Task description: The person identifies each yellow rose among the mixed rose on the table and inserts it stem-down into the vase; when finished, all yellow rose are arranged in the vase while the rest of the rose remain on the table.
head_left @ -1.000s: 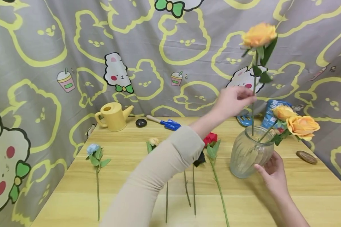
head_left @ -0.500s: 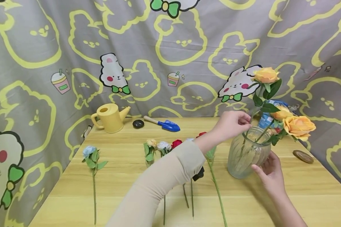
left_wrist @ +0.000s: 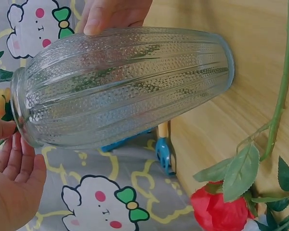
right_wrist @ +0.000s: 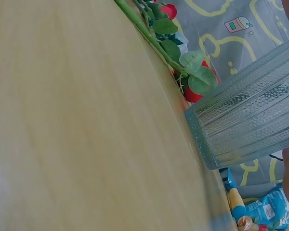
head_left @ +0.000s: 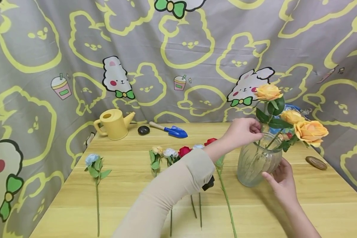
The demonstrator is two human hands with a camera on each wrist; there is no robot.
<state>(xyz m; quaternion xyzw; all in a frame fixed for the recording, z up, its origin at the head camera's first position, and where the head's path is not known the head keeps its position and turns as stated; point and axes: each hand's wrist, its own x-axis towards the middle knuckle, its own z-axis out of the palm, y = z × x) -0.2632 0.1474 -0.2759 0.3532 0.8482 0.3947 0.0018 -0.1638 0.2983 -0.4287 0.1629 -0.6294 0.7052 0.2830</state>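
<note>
A ribbed clear glass vase (head_left: 253, 168) stands upright at the right of the table. Three yellow-orange roses rise from it; the topmost rose (head_left: 268, 92) is upright, while the front rose (head_left: 310, 132) leans out to the right. At the vase's mouth my left hand (head_left: 242, 132) pinches the stem of the upright rose, its fingertips by the glass rim. My right hand (head_left: 281, 183) holds the vase low on its right side, thumb in front and the other fingers partly hidden. In the left wrist view the vase (left_wrist: 130, 86) lies between both hands.
Several roses lie mid-table, among them a red rose (head_left: 184, 151), partly under my left sleeve (head_left: 172, 188). A blue rose (head_left: 92, 159) lies apart at left. Behind are a yellow watering can (head_left: 114, 125), black stone (head_left: 143, 130) and blue trowel (head_left: 176, 132). A brown stone (head_left: 316, 163) sits right.
My left hand has come down with the upright rose, whose stem has sunk deeper into the vase and whose bloom now sits lower. The right hand has stayed on the vase.
</note>
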